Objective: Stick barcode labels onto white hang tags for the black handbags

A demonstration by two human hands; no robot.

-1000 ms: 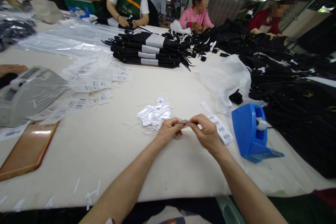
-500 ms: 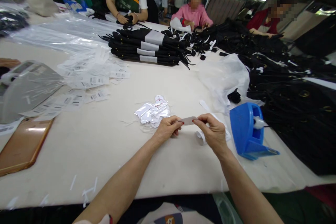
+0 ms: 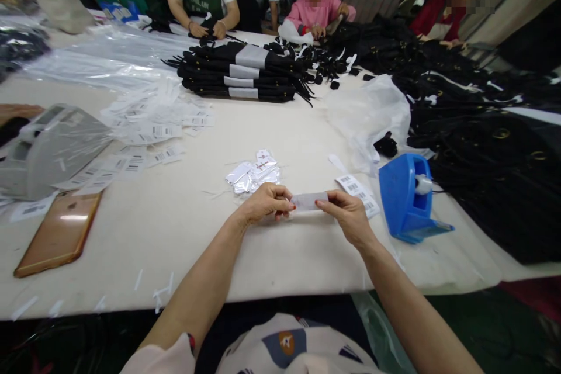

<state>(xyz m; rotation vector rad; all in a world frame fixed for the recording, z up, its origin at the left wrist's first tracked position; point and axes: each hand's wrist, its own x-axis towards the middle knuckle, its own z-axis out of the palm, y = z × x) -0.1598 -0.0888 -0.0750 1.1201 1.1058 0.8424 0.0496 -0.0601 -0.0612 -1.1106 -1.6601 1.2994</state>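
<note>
Between my two hands a small grey-white strip (image 3: 309, 201), perhaps a label or tape, is stretched just above the table. My left hand (image 3: 268, 203) pinches its left end, and my right hand (image 3: 348, 213) pinches the right end. Right behind my left hand lies a small pile of shiny white tags (image 3: 256, 170) with strings. A sheet of barcode labels (image 3: 357, 191) rests beyond my right hand. To the right of that stands a blue tagging-tool-like dispenser (image 3: 405, 198) with a white knob.
Stacked black garments (image 3: 245, 70) with grey bands lie at the back. Black cloth (image 3: 486, 181) heaps along the right. A grey dispenser (image 3: 48, 152), barcode labels (image 3: 131, 163) and a phone (image 3: 61, 234) are at left. Several co-workers sit across the table (image 3: 197, 280).
The strip between my hands now shows broader and flatter, and my hands are slightly farther apart. The barcode sheet by my right hand shows more fully. The view has shifted a little.
</note>
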